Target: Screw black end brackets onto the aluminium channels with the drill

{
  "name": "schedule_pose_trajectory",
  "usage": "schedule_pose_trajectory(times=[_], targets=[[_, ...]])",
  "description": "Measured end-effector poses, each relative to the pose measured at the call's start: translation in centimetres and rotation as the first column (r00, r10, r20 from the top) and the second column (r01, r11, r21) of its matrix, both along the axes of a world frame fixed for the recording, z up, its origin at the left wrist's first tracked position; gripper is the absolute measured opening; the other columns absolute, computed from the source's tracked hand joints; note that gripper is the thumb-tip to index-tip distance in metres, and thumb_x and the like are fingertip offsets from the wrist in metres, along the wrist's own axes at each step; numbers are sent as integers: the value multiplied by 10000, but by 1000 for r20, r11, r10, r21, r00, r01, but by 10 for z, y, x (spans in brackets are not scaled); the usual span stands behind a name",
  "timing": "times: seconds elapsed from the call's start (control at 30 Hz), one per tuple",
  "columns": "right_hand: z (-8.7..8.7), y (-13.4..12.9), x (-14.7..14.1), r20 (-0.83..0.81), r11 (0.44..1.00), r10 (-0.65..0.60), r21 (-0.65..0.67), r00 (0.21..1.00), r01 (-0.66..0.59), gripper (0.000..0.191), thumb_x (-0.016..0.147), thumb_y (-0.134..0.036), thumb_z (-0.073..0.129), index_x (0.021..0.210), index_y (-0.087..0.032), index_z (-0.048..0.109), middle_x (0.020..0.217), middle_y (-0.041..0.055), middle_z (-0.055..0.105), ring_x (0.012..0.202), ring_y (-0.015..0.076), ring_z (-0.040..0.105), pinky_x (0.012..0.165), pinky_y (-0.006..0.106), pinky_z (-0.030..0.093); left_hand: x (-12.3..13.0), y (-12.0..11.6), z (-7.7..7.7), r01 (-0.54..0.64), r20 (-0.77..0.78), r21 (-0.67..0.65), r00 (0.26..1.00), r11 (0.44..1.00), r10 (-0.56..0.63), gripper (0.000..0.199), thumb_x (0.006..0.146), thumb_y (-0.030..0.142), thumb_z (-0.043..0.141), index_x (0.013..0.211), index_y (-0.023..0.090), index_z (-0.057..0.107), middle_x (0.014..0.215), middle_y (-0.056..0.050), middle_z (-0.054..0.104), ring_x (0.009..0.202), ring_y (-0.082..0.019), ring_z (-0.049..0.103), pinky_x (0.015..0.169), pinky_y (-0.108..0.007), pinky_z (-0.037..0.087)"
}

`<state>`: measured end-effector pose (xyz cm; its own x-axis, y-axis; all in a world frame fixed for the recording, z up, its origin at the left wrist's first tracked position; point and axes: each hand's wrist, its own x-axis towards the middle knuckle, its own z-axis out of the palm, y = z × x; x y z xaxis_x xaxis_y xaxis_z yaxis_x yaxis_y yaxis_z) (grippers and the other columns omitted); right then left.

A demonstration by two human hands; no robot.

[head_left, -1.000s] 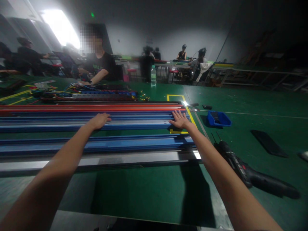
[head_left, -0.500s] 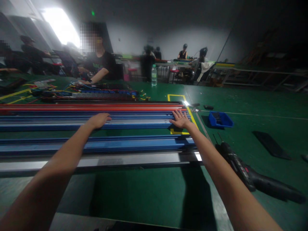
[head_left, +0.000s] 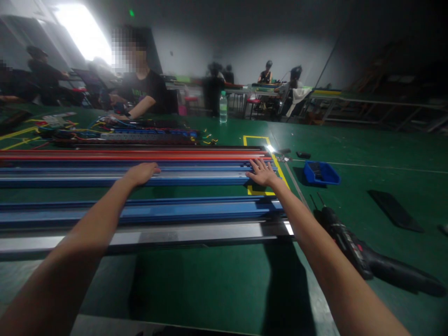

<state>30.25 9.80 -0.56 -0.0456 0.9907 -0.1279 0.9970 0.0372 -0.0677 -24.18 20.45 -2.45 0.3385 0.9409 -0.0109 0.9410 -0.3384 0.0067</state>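
My right hand (head_left: pixel 262 172) lies with spread fingers over the right end of a long blue channel rail (head_left: pixel 203 182). Farther along the same rail, my left hand (head_left: pixel 143 173) rests palm down, its fingers stretched out and the thumb a little apart. Directly behind runs a red-orange rail (head_left: pixel 196 155), parallel to the blue one. Closer to me lie another blue rail (head_left: pixel 210 207) and a silver bar with dark edges (head_left: pixel 210 231). Yellow tape (head_left: pixel 257 140) marks a corner on the table around the rails' right ends.
A black cordless drill (head_left: pixel 350 245) lies at the right, near a flat black object (head_left: pixel 395 210) and a blue bin (head_left: pixel 324 173) of dark parts. A water bottle (head_left: pixel 223 107) stands at the back. Across the green table (head_left: pixel 210 284), a person (head_left: pixel 147 93) works beside a wired assembly (head_left: pixel 147 135).
The view has shifted slightly. Both hands keep their places on the blue rail. The co-worker across the table now shows a dark tool-like object at hand more clearly.
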Motion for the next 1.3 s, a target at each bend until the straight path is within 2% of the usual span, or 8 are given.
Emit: schedule_pose_trajectory(times=[0.33,0.57,0.67,0.8,0.9,1.07,1.17,1.3], targets=[[-2,-2,0,-10,999,0,54,1000,1,792,1057,-656,267,1725,-237,198,1789,65,91,1648,300,51,1320,545,62,6,-3,4,-34,-28,-24,999,999,33,496,998,437,345,1181,170,721,1202,-179,761,1130,-324,723,1013,-399,535],[-2,-7,-1,12,992,7,129,1000,-8,740,1068,-631,303,1698,-243,304,1767,79,218,1630,328,170,1313,544,145,8,-4,5,-12,26,15,1000,1000,12,420,963,418,404,1063,195,746,1138,-146,786,1074,-290,739,966,-372,547],[-3,-12,-4,36,982,-4,187,999,-3,741,1073,-630,295,1701,-236,296,1759,91,242,1632,323,166,1315,542,129,8,-9,4,-22,56,72,998,997,18,439,953,464,408,1033,193,745,1107,-141,790,1055,-298,739,950,-376,549],[-2,-22,-11,65,957,-53,288,996,32,746,1086,-590,278,1702,-169,276,1754,141,236,1639,322,120,1315,551,16,9,-22,13,-46,86,244,996,969,26,584,974,531,338,1144,115,712,1214,-240,733,1230,-387,648,1084,-518,471],[0,-28,-18,57,937,-80,344,995,56,757,1092,-574,245,1701,-124,251,1752,164,226,1642,331,91,1305,575,-18,6,-38,26,35,77,300,995,953,-60,640,975,586,325,1173,112,706,1267,-233,712,1288,-371,608,1146,-520,429],[3,-54,-19,11,937,-46,348,999,39,776,1087,-595,258,1687,-103,275,1762,165,186,1643,319,92,1317,549,40,-4,-82,41,262,2,289,962,921,-275,784,954,753,355,1340,162,694,1457,-173,641,1434,-343,512,1237,-507,344],[3,-80,-10,-17,957,33,290,999,-26,810,1073,-650,263,1685,-120,295,1771,140,158,1646,317,51,1323,532,51,-12,-108,39,408,-71,238,912,881,-403,848,905,861,386,1432,262,671,1557,-145,569,1487,-382,455,1245,-564,318],[5,-108,1,-26,979,79,193,997,-72,879,1054,-713,216,1706,-124,244,1782,114,80,1641,319,-34,1322,540,9,-24,-117,26,443,-88,194,897,875,-434,854,920,856,390,1550,301,550,1597,-149,529,1490,-400,453,1223,-600,344]])
